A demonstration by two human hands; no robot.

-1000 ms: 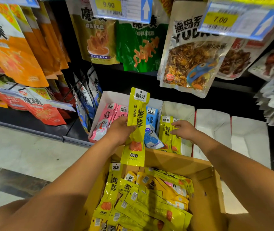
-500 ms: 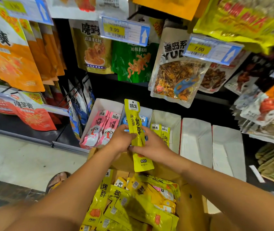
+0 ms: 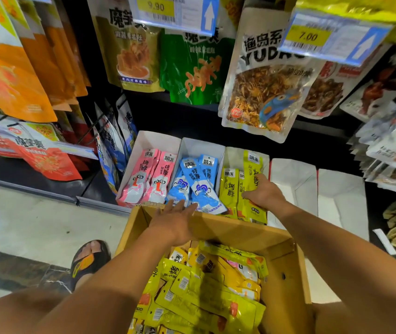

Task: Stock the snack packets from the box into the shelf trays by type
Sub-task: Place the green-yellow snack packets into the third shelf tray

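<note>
A cardboard box (image 3: 286,280) in front of me is full of yellow snack packets (image 3: 201,292). On the low shelf stand white trays: pink packets (image 3: 144,179) in the left one, blue packets (image 3: 197,182) in the middle one, yellow packets (image 3: 230,191) in the third tray (image 3: 234,155). My right hand (image 3: 264,194) grips a tall yellow packet (image 3: 252,165) standing in that third tray. My left hand (image 3: 175,218) hovers empty over the box's far rim, fingers straight, near the blue packets.
Two more white trays (image 3: 296,179) (image 3: 339,196) stand to the right. Large snack bags (image 3: 264,92) and price tags (image 3: 332,37) hang above the trays. More bags fill the shelves left and right. A sandalled foot (image 3: 88,261) rests on the tiled floor at the left.
The yellow packet passed from my left hand to my right hand, which carried it right into the third tray. My left hand came away empty and dropped to the box rim.
</note>
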